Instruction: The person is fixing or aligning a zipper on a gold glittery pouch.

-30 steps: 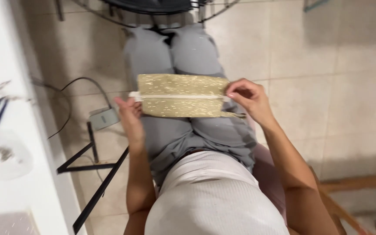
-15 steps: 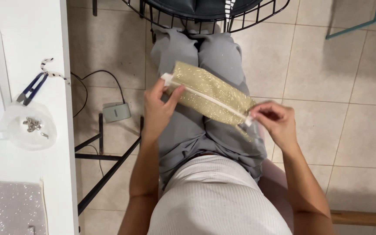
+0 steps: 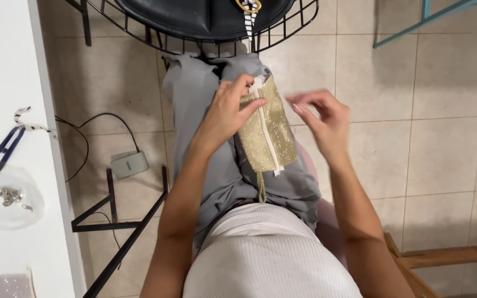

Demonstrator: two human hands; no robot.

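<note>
We are pinching the top of a gold glittery pouch (image 3: 266, 135) with a white zipper in our left hand (image 3: 228, 112); it is lying on our lap, while our right hand (image 3: 321, 122) is hovering open beside it.

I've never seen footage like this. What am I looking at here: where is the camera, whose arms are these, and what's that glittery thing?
The camera sits on a person's head and looks straight down, so you see their own lap and arms. There is no machine here, only two bare hands. The person is seated in grey trousers over a tiled floor. The left hand grips the top of a gold glitter pouch with a white zipper, which lies along the thigh. The right hand is open beside the pouch, not touching it, and looks blurred. At the left edge is a white table with small blue snips and a clear dish of little metal parts. A grey pedal with a cable lies on the floor.
</note>
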